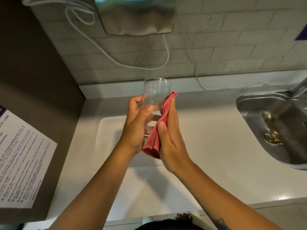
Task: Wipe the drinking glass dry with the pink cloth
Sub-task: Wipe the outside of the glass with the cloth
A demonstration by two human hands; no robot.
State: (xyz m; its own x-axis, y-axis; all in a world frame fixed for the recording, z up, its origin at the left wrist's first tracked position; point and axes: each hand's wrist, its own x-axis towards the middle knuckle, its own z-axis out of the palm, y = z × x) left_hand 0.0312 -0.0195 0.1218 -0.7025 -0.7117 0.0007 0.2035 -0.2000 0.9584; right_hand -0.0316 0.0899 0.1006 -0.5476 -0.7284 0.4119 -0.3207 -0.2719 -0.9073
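A clear drinking glass [157, 92] is held up over the white counter, its open rim pointing away from me. My left hand [137, 128] grips its lower half, thumb across the front. The pink cloth [159, 128] lies pressed against the glass's right side, running from near the rim down past the base. My right hand [171, 140] holds the cloth flat against the glass with palm and fingers. The base of the glass is partly hidden between both hands.
A white tray [106, 138] lies on the counter [207, 138] below the hands. A steel sink [275, 123] with a tap [299, 87] sits at the right. A metal appliance [136, 15] with white cables hangs on the tiled wall. A printed notice [21, 160] is on the left panel.
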